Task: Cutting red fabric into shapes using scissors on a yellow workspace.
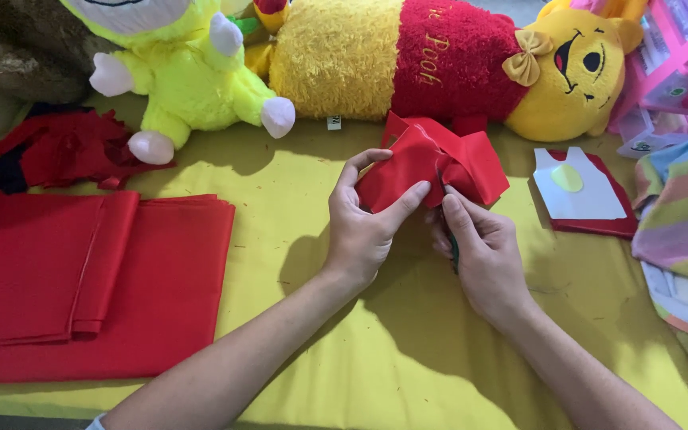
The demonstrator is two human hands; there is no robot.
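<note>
The left hand [364, 231] grips a small piece of red fabric [431, 163], thumb on top and index finger pressed along its lower edge, lifted a little above the yellow surface [408, 358]. The right hand [479, 251] is closed around a thin dark tool [454, 248], probably small scissors, whose tip meets the fabric just beside the left index finger.

I think the blade could nick that finger because it works so near, and the soft, folded cloth may slip and give a crooked cut.

I count 1 folded stack of red cloth [81, 279] at the left, 1 heap of red scraps [65, 147], 2 yellow plush toys [193, 80] behind, and 1 white paper pattern [579, 195] lying on red felt.
</note>
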